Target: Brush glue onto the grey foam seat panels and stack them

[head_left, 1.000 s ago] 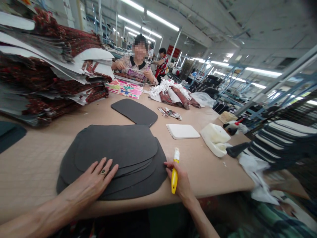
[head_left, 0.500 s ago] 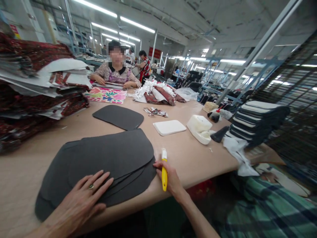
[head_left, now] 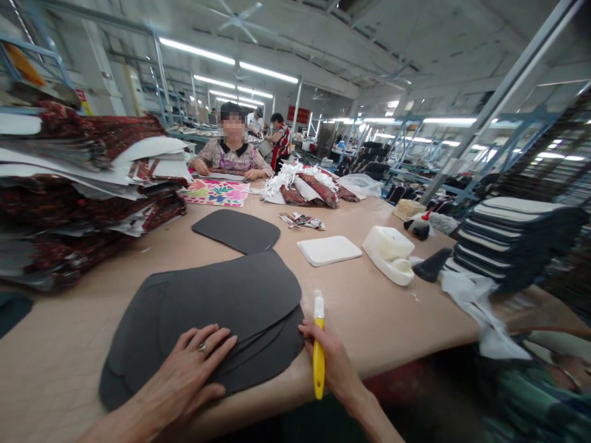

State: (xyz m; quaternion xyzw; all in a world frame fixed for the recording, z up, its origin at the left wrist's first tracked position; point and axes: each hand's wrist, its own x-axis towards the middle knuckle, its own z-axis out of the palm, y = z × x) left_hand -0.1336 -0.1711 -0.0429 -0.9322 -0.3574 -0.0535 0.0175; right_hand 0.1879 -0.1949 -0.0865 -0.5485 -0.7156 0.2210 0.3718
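Note:
My left hand (head_left: 198,360) lies flat, fingers stretched out, on a loose pile of dark grey rounded sheets (head_left: 231,289) at the table's front edge. A ring shows on one finger. In my right hand (head_left: 336,354) is a paintbrush (head_left: 318,354) with a yellow handle and whitish bristles pointing away from me. The fingertips of that hand reach the right edge of the sheets. Another dark rounded sheet (head_left: 236,231) lies just beyond the pile. A white rounded pad (head_left: 329,250) rests farther right, beside a cut-open white plastic container (head_left: 388,253).
At left stands a tall stack of red patterned fabric and white sheets (head_left: 92,175). A stack of dark and white pads (head_left: 512,237) rises at right. Across the table (head_left: 369,320) sits a person (head_left: 233,157) beside a colourful sheet (head_left: 215,192). Rolled red pieces (head_left: 318,189) lie nearby.
The view has swung left and slightly up, so everything appears farther right and lower. My hands keep their places at the pile, the brush still in the right one.

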